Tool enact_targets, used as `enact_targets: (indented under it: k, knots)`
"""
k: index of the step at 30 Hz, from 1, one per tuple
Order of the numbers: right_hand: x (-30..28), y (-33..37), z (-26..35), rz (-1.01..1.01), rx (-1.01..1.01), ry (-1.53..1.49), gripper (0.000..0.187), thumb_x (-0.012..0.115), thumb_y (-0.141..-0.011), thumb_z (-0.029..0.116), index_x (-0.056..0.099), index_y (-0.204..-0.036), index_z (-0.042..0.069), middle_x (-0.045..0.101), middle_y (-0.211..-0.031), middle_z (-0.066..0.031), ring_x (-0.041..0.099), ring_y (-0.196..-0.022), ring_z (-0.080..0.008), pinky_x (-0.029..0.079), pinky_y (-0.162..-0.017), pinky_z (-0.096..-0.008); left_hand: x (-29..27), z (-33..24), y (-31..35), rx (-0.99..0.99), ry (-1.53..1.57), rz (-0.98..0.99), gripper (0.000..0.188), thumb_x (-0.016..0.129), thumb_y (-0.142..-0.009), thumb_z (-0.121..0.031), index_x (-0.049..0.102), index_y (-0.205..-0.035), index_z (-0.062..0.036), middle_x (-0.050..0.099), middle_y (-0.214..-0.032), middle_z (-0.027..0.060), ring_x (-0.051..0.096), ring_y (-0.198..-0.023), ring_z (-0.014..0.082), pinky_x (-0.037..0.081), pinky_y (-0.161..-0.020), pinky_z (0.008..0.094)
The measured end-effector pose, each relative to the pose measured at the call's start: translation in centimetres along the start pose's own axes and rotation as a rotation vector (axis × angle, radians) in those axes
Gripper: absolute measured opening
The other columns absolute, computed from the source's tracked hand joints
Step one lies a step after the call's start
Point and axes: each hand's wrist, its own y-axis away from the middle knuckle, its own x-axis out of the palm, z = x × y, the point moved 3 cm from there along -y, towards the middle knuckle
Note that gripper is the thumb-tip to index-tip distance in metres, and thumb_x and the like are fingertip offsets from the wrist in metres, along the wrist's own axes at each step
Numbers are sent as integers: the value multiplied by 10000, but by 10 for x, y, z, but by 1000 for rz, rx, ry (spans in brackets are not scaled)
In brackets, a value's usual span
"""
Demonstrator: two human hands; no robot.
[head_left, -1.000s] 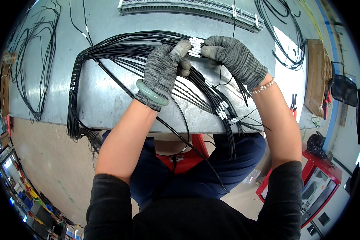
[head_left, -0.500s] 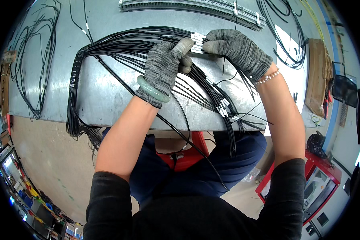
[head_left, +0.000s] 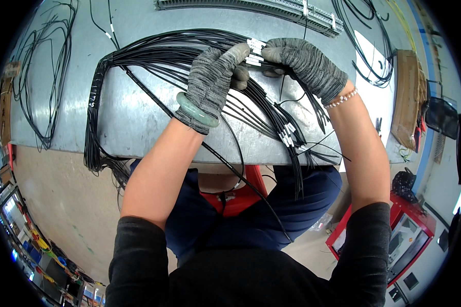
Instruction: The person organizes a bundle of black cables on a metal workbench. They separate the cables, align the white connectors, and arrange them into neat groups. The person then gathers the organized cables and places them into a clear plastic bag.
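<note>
A thick bundle of black wires (head_left: 153,53) lies looped on a grey metal table (head_left: 133,117); part of it hangs over the near edge. My left hand (head_left: 215,77), in a grey knit glove with a green bangle at the wrist, pinches the white-tagged wire ends (head_left: 254,48) between thumb and fingers. My right hand (head_left: 305,64), also gloved, with a bead bracelet, grips the same tagged ends from the right. More wires with white tags (head_left: 288,137) trail toward the table's near edge, under my right forearm.
A grey slotted cable duct (head_left: 251,6) runs along the table's far side. Loose black wires (head_left: 36,77) lie at far left and at far right (head_left: 369,46). A brown cardboard piece (head_left: 405,97) sits at the right edge. A red cabinet (head_left: 394,240) stands on the floor at the right.
Both hands have shifted slightly away from me along the table, still holding the tagged wire ends together. The bundle stays where it was.
</note>
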Motion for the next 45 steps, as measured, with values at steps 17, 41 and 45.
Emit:
enact_targets:
  k: [17,41,45]
  knots:
    - [1,2,-1,-12,-24,17,346,627,-833,303,617,-995,-3,620,-854,-53,588,-778,-119,489,-740,-247,1,0,0,-2,11,-40,289,674,-805,-327,587,-779,-52,529,-553,28,490,-475,125,408,-452,231]
    - [-19,24,7,-656,-449,1189,262,653,-775,282,629,-1010,168,607,-1004,-30,579,-911,-207,453,-836,-355,9,-5,2,24,39,-33,253,597,-862,-236,583,-1025,-42,636,-875,84,560,-596,90,461,-477,192]
    - [-11,69,26,-783,-593,1177,292,678,-757,254,619,-1026,159,596,-1092,-4,549,-1028,-196,399,-929,-358,5,-1,1,10,65,-38,244,576,-875,-218,579,-1040,-39,635,-902,86,570,-615,91,466,-482,190]
